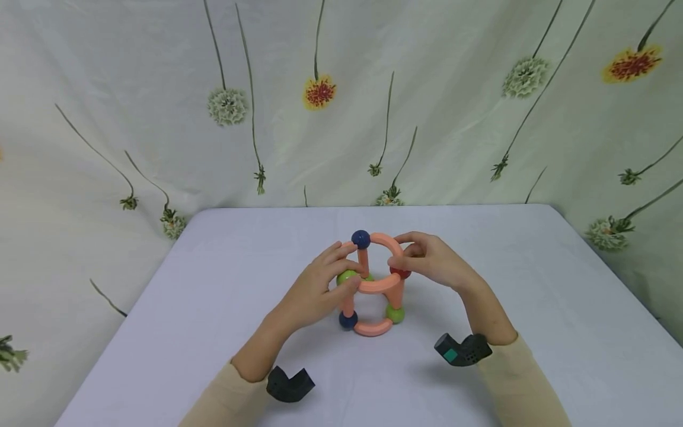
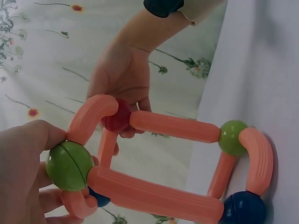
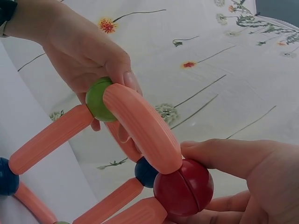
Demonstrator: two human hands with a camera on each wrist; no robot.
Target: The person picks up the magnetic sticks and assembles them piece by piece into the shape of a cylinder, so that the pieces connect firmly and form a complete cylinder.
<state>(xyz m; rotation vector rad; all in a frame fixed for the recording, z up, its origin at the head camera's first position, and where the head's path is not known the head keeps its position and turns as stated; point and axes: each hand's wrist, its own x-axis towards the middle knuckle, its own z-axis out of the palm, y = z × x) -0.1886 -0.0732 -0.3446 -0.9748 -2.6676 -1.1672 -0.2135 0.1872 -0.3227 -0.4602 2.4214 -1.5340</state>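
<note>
A toy frame of salmon ribbed sticks (image 2: 159, 193) and coloured balls stands upright on the table, with a ring of curved sticks (image 3: 145, 128) on top. My left hand (image 1: 320, 293) grips it at the upper left, thumb and fingers around the green ball (image 2: 70, 165) and adjoining curved sticks. On the opposite side my right hand (image 1: 437, 261) pinches the red ball (image 3: 183, 187) between thumb and fingers. A dark blue ball (image 1: 361, 239) tops the back post. Lower down are another blue ball (image 1: 348, 321) and a green ball (image 1: 395, 314), joined by a curved stick (image 1: 373, 328).
The frame stands on a table with a pale lavender cover (image 1: 229, 267). Behind it hangs a flower-print cloth (image 1: 437, 107). Dark wrist-worn devices sit at the left cuff (image 1: 290, 385) and right cuff (image 1: 463, 350).
</note>
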